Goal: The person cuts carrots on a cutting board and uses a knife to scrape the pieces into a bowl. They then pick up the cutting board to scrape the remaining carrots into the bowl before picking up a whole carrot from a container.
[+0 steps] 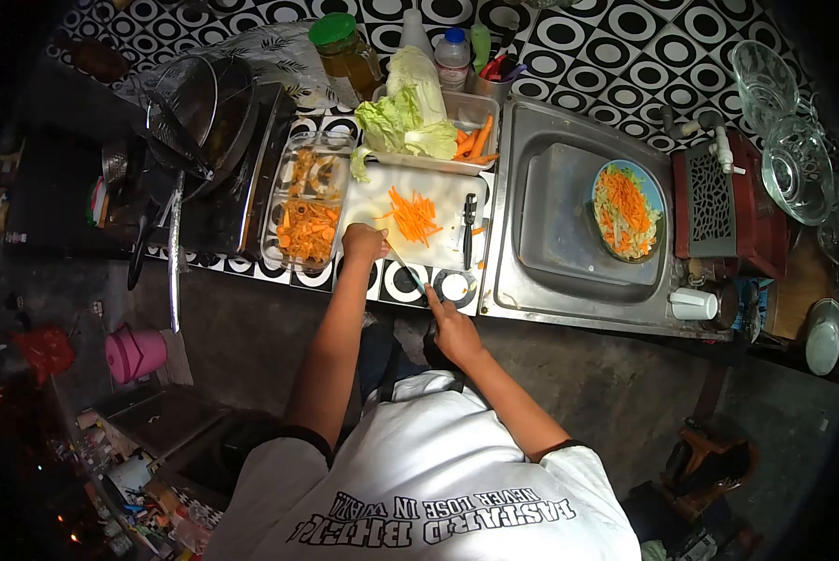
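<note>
My right hand [452, 329] is wrapped around the handle of a knife [407, 268], whose blade slants up and left over the near edge of the white cutting board [368, 194]. At the blade's tip end, my left hand [365, 242] has its fingers drawn together; what they hold, if anything, is too small to make out. Just beyond them lies a pile of carrot strips [414, 217] on the board. A black-handled peeler [469, 231] rests along the board's right side.
Left of the board is a clear divided container [307, 234] with orange food. Behind it, a tub [475, 165] holds cabbage [415, 98] and carrots [476, 138]. A plate of shredded vegetables [626, 211] stands in the sink [555, 290]. Pans [215, 140] are at the left.
</note>
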Available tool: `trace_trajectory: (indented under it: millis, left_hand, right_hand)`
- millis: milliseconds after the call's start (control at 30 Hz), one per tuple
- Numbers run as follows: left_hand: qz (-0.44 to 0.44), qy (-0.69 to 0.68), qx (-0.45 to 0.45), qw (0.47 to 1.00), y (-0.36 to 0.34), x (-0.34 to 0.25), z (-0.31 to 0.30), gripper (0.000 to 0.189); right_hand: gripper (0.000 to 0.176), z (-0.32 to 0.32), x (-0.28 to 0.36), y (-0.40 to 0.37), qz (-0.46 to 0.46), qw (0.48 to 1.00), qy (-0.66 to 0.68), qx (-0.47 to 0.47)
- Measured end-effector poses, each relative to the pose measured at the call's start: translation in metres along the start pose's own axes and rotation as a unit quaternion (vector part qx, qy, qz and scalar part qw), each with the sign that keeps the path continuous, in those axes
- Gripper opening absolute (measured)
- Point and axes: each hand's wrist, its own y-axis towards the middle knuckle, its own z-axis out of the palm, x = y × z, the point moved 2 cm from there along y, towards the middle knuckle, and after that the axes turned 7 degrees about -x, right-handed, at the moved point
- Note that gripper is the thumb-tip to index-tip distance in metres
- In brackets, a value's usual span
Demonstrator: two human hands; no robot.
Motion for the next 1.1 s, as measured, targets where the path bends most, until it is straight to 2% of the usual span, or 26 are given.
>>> trace_trajectory:
  millis: [333, 533, 567, 600, 633, 700, 733, 767, 833, 867, 900, 967, 1100]
  left_hand:
    - [-0.003, 0.034, 0.022, 0.999, 0.002, 0.001, -0.002, 0.017]
    - [0.096, 0.123, 0.057, 0.986, -0.035, -0.007, -0.018, 0.016]
    - [0.241, 0.231, 0.016, 0.943, -0.041, -0.010, -0.023, 0.019]
    - [0.378, 0.328, -0.025, 0.865, -0.049, -0.013, -0.026, 0.028]
    - [0.379, 0.326, -0.019, 0.866, -0.058, -0.016, -0.030, 0.028]
    - [0.503, 0.251, -0.004, 0.827, -0.072, -0.025, -0.037, 0.036]
    - [0.576, 0.243, 0.007, 0.780, -0.069, -0.025, -0.038, 0.028]
    - [0.577, 0.240, 0.010, 0.781, -0.060, -0.027, -0.041, 0.028]
    - [0.626, 0.337, 0.110, 0.695, -0.042, -0.031, -0.042, 0.026]
    - [0.647, 0.350, 0.123, 0.666, -0.036, -0.034, -0.041, 0.021]
    - [0.651, 0.347, 0.129, 0.663, -0.033, -0.040, -0.039, 0.021]
    - [0.688, 0.419, 0.186, 0.563, -0.028, -0.047, -0.036, 0.014]
    - [0.721, 0.452, 0.223, 0.475, -0.018, -0.055, -0.028, 0.010]
  right_hand:
    - [0.085, -0.004, 0.004, 0.000, -0.008, 1.000, -0.018, 0.004]
    - [0.087, -0.007, 0.006, 0.003, 0.009, 0.999, -0.033, 0.015]
    - [0.088, -0.008, 0.007, 0.003, 0.013, 0.999, -0.033, 0.014]
    - [0.089, -0.009, 0.008, 0.003, 0.018, 0.999, -0.033, 0.013]
    - [0.089, -0.008, 0.007, 0.003, 0.023, 0.999, -0.036, 0.013]
    - [0.091, -0.003, 0.004, 0.003, 0.018, 0.999, -0.034, 0.000]
    - [0.091, -0.001, 0.003, 0.004, 0.022, 0.999, -0.038, -0.001]
    - [0.091, 0.001, 0.003, 0.003, 0.025, 0.999, -0.046, 0.001]
    - [0.091, -0.001, 0.006, 0.001, 0.034, 0.998, -0.057, 0.002]
    - [0.091, -0.005, 0.008, 0.001, 0.025, 0.998, -0.053, 0.001]
    - [0.091, -0.008, 0.010, 0.001, 0.017, 0.999, -0.048, -0.001]
    - [0.090, -0.001, 0.009, 0.000, 0.020, 0.998, -0.056, -0.016]
    - [0.091, -0.004, 0.014, -0.002, 0.026, 0.997, -0.055, -0.038]
